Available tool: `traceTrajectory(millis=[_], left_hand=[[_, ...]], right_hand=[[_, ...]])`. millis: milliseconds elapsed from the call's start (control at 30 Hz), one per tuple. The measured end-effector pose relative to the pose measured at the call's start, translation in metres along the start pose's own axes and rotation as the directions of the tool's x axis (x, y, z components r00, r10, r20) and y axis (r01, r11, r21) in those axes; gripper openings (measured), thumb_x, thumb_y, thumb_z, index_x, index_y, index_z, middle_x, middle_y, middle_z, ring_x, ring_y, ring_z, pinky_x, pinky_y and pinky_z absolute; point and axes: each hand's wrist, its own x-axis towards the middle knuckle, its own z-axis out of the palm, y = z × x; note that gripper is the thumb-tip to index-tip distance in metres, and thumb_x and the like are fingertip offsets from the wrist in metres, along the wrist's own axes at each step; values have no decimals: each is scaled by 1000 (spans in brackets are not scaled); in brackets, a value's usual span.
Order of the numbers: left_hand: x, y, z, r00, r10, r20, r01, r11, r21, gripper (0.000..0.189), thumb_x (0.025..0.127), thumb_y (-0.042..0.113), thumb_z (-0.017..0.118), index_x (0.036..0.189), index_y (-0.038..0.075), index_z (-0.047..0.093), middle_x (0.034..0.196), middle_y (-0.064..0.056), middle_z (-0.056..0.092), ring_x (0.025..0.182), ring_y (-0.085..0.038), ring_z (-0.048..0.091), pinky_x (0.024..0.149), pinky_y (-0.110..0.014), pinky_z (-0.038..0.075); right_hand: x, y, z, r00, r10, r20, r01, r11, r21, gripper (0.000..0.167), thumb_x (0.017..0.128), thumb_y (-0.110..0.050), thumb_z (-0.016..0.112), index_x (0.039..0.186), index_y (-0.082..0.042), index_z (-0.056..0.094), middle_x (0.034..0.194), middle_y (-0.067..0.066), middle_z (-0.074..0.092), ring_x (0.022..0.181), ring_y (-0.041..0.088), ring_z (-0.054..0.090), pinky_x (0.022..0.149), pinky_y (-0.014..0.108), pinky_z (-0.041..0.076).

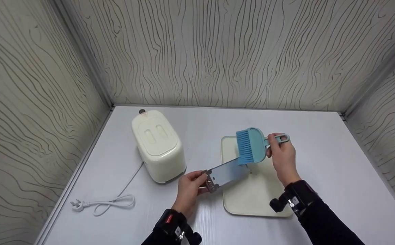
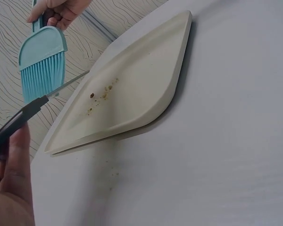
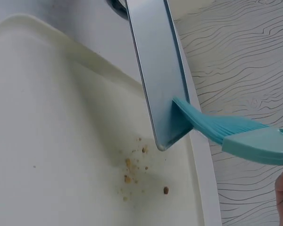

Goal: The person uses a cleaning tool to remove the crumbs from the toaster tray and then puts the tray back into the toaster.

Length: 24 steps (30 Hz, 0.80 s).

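Way over on the left, a wall (image 1: 30, 119) with wavy lines stands beside the white table (image 1: 333, 163). Next comes a white plug (image 1: 78, 205), and its cord (image 1: 122, 201) lies in a loop, then runs up to the side of the cream toaster (image 1: 163, 151). The toaster has a lid on top with two little dents.

Just right of it is my left hand (image 1: 188, 190), closed on the dark end of a thin metal tray (image 1: 226, 174), with my thumb on top. I hold this metal tray up in the air, and its far end is over the flat cream tray (image 1: 252, 202) on the table. Brown and yellow crumbs (image 3: 128, 179) lie on the cream tray, under that end. A few tiny bits (image 2: 114, 174) are on the table just beside it too.

Then comes the blue brush (image 1: 258, 144). Its soft bristles (image 3: 205, 123) touch the metal tray near the far end and bend there. Last, my right hand (image 1: 283, 158) has its fingers curled round the brush's handle.
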Motion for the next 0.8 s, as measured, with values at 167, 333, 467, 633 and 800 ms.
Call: traceTrajectory(millis=[167, 333, 467, 633, 800], left_hand=[[1, 0, 0, 1000, 7, 3, -7, 1000, 23, 27, 97, 10, 68, 117, -8, 66, 96, -12, 72, 81, -18, 71, 72, -33, 63], [0, 1, 1, 1000, 6, -2, -6, 1000, 23, 28, 97, 11, 68, 118, -8, 65, 98, -12, 72, 81, -18, 71, 73, -34, 63], [0, 1, 1, 1000, 4, -17, -4, 1000, 16, 28, 97, 12, 68, 118, -7, 66, 96, -11, 73, 81, -18, 72, 73, -34, 63], [0, 2, 2, 1000, 1, -26, -1, 1000, -11, 29, 96, 11, 69, 117, -9, 65, 98, -14, 72, 81, -18, 72, 74, -34, 63], [-1, 4, 2, 1000, -15, -23, 15, 999, -31, 31, 95, 11, 69, 119, -8, 65, 101, -16, 72, 85, -20, 72, 76, -34, 63]], right_hand=[[-2, 2, -4, 999, 0, -33, -3, 997, -82, 50, 105, -52, 48, 128, -8, 52, 89, 6, 56, 76, 14, 55, 65, 21, 46], [-4, -2, -1, 999, -22, -29, 19, 996, -87, 52, 104, -54, 49, 128, -8, 53, 90, 7, 57, 77, 17, 55, 66, 22, 47], [-5, -6, 1, 999, -28, -36, 25, 998, -62, 51, 104, -54, 50, 128, -9, 54, 91, 8, 58, 77, 16, 56, 66, 24, 47], [-9, -15, 3, 998, -42, -49, 44, 998, 39, 47, 104, -51, 52, 125, -8, 54, 90, 8, 58, 74, 15, 56, 65, 22, 47], [-14, -26, 10, 997, -76, -20, 78, 987, 138, 45, 104, -48, 54, 121, -7, 54, 89, 8, 57, 71, 15, 56, 65, 25, 50]])
